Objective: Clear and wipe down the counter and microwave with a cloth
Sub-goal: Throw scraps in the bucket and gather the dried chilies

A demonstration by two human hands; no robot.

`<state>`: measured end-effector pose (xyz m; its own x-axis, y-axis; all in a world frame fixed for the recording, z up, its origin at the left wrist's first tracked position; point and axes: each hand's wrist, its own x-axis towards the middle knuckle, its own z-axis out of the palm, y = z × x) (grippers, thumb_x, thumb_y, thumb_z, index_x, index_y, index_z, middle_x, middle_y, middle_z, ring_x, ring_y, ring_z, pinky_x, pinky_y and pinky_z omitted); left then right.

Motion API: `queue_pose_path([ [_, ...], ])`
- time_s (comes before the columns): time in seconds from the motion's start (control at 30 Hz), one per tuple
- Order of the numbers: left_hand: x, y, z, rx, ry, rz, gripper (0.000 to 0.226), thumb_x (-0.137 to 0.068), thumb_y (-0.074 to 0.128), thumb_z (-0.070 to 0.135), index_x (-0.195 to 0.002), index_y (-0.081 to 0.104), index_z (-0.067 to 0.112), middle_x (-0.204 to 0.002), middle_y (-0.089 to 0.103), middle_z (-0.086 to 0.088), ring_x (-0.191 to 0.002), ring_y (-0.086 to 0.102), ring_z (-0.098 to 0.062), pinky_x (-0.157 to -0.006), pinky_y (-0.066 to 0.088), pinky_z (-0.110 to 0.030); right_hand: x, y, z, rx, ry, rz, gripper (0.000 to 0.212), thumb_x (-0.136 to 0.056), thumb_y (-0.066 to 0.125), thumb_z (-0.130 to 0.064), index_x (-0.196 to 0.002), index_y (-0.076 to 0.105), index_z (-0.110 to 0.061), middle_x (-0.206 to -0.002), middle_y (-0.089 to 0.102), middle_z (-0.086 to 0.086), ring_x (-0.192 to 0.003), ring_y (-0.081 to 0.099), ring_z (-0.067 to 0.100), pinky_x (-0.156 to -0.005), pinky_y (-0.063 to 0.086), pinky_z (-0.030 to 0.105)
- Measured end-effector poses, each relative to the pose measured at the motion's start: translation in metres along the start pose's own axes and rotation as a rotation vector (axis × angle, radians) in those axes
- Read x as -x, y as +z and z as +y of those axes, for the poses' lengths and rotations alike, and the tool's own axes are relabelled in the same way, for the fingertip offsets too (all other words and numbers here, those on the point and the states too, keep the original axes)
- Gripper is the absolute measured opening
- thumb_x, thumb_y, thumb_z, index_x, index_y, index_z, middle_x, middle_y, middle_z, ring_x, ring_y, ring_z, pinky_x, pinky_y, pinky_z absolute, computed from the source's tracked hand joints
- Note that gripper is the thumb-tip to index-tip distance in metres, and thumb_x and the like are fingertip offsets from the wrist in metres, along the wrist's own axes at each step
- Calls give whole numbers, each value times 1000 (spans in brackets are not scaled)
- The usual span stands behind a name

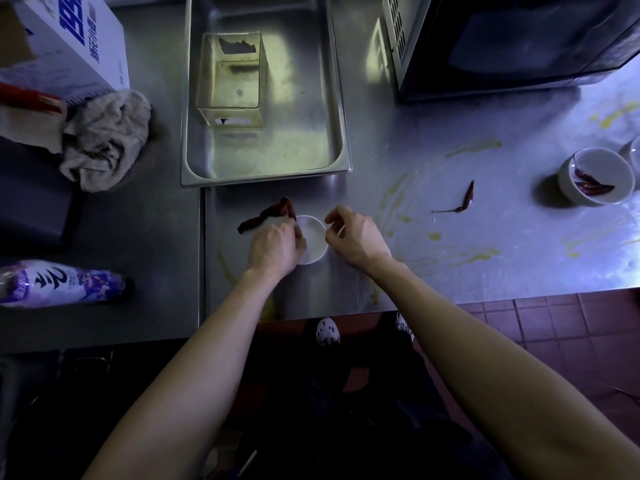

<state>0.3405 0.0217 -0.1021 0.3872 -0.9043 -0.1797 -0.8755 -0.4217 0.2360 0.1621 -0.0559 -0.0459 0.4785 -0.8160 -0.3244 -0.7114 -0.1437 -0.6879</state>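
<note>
Two hands meet at a small white bowl [311, 230] on the steel counter [398, 161]; everything else is placed from that bowl.

Left hand [277, 247] is over the bowl's left side, fingers curled, pinching one end of a dried chili [266, 214] right at the rim. Rest of that chili trails up & left of the bowl, lying on the counter. Right hand [356, 237] is at the bowl's right rim w/ thumb & forefinger curled onto the edge, holding it.

Cloth [104, 140]: grey-beige, crumpled in a heap, well off to the left & beyond the bowl, neither hand on it. White cardboard box [69, 39] w/ blue print is further out the same way, past the cloth.

Microwave [519, 43]: beyond & right of the bowl, dark door, vented side panel turned toward the bowl's side.

Steel tray [266, 176] is straight beyond the bowl, its near rim close but apart from it; a clear square container [230, 77] stands inside.

Second chili [464, 199] lies right of the bowl, clear of the right hand. Second bowl [571, 181] is far right, several chilies in it. Yellow smears [474, 147] streak the counter btwn the two bowls & just right of the right hand.

Purple-labelled pack [59, 282] lies on its side, far left & nearer than the bowl.
</note>
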Motion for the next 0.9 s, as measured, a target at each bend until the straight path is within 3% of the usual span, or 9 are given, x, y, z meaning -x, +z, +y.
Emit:
queue_pose_path([
  [0.1, 1, -7, 1, 459, -157, -84, 8, -90, 72, 32, -89, 72, 24, -78, 75, -1, -73, 69, -21, -65, 51, -31, 0, -3, -1, -9, 4, 7, 23, -92, 63, -22, -114, 68, -20, -92, 74, -7, -88, 68, 20, -79, 55, 32],
  [0.2, 7, -23, 4, 1292, -523, -125, 27, -93, 65, 20, -67, 58, 17, -53, 48, 0, -44, 41, -17, -48, 31, -26, -1, -7, -4, -3, -15, 25, 23, -92, 63, -22, -114, 68, -20, -91, 73, -9, -85, 67, 16, -76, 51, 29],
  [0.27, 10, -32, 2, 1734, -661, -195, 35, -96, 56, 19, -62, 44, 19, -54, 34, 1, -44, 27, -14, -45, 20, -26, -2, -12, -8, 3, -31, 44, 22, -93, 63, -22, -114, 69, -20, -92, 72, -9, -85, 67, 15, -76, 51, 28],
  [0.33, 13, -35, -1, 1932, -670, -243, 28, -94, 47, 21, -66, 45, 19, -58, 31, 2, -47, 23, -13, -46, 16, -26, -2, -17, -15, -1, -47, 67, 22, -93, 63, -22, -114, 69, -20, -93, 72, -10, -85, 67, 14, -77, 50, 27],
  [0.5, 9, -47, 11, 1969, -636, -298, 14, -81, 49, 23, -69, 48, 16, -61, 37, -1, -46, 27, -15, -45, 19, -24, 1, -32, -40, -19, -161, 136, 18, -94, 65, -18, -111, 71, -18, -96, 74, -7, -80, 63, 10, -72, 45, 20],
  [0.6, 4, -55, 28, 1898, -697, -329, 23, -93, 48, 21, -71, 51, 16, -60, 50, -3, -43, 39, -16, -38, 28, -21, 5, -39, -59, -26, -240, 132, 16, -92, 68, -19, -108, 71, -19, -93, 73, -11, -76, 61, 7, -65, 42, 10],
  [0.77, -7, -63, 59, 1884, -640, -352, 20, -96, 42, 19, -85, 58, 16, -69, 54, -2, -47, 43, -15, -39, 29, -22, 8, -50, -76, 27, -314, 67, 16, -91, 70, -20, -107, 72, -18, -96, 76, -2, -82, 67, 17, -73, 54, 33],
  [0.9, -17, -70, 79, 1866, -634, -354, 26, -99, 39, 16, -81, 57, 17, -62, 59, 1, -44, 43, -12, -40, 25, -21, 8, -69, -71, 97, -335, 79, 14, -93, 66, -20, -105, 73, -20, -100, 76, 0, -87, 68, 24, -74, 51, 34],
])
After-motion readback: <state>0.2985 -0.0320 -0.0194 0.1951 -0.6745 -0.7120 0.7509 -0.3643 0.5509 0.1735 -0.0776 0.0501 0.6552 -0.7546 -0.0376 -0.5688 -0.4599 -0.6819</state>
